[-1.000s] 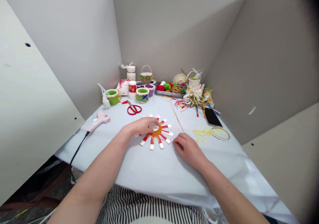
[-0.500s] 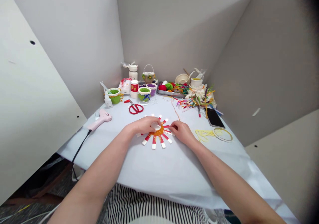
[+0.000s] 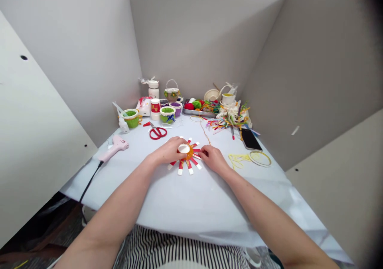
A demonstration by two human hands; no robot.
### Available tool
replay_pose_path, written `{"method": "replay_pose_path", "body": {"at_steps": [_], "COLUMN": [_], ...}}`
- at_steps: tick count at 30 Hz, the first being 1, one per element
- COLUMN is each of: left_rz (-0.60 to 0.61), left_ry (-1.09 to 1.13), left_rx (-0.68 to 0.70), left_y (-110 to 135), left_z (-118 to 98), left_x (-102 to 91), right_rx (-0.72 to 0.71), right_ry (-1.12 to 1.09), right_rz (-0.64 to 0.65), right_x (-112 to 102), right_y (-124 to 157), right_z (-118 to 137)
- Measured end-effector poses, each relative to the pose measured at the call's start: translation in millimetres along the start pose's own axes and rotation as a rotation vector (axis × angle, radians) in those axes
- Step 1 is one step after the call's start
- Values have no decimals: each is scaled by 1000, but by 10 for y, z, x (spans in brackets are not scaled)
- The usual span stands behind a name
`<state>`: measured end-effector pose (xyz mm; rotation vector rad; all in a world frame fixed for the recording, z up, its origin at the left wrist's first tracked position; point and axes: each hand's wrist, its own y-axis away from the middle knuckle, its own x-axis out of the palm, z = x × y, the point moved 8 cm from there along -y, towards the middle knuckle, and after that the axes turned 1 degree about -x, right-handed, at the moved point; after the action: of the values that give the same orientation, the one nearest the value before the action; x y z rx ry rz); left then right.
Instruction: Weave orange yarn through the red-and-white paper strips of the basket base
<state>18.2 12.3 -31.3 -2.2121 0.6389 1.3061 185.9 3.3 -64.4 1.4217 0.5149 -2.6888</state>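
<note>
A cut paper cup [image 3: 190, 164] has its red, white-tipped strips splayed out like sun rays. Orange yarn [image 3: 189, 152] is wound among the strips, around the white round base. My left hand [image 3: 170, 150] grips the cup from the left, its thumb and fingers about the base. On the right side, my right hand [image 3: 212, 156] is closed in a pinch by the strips. The orange strand leads from beside it toward the back of the table; its fingertips partly hide what they pinch.
Red scissors [image 3: 158, 133] and a pink glue gun [image 3: 115, 147] lie to the left. Small green cups [image 3: 167, 114], a tray of yarn balls [image 3: 197, 111] and a yarn heap [image 3: 235, 115] stand behind. At right are a phone [image 3: 251, 139], yellow yarn [image 3: 239, 159] and a hoop [image 3: 260, 158].
The cup has turned and tilted slightly in my left hand, showing more of its white base. My right hand stays pinched at its right side. The whole view has shifted a little.
</note>
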Motion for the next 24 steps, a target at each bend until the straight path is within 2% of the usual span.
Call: {"method": "replay_pose_path", "body": {"at_steps": [6, 11, 16, 24], "left_rz": [-67, -21, 96, 158], "left_ry": [-46, 2, 54, 74], "left_rx": [-142, -74, -4, 0], "left_y": [-25, -30, -20, -10], "left_z": [7, -9, -35, 66], "left_x": [74, 67, 60, 57], "right_rx": [-11, -95, -183, -338], "right_ry": [-17, -101, -137, -135], "right_rz": [-6, 8, 29, 208], "right_x": [-8, -93, -240, -262], "right_y": [1, 68, 213, 413], "right_z": [-3, 41, 104, 290]}}
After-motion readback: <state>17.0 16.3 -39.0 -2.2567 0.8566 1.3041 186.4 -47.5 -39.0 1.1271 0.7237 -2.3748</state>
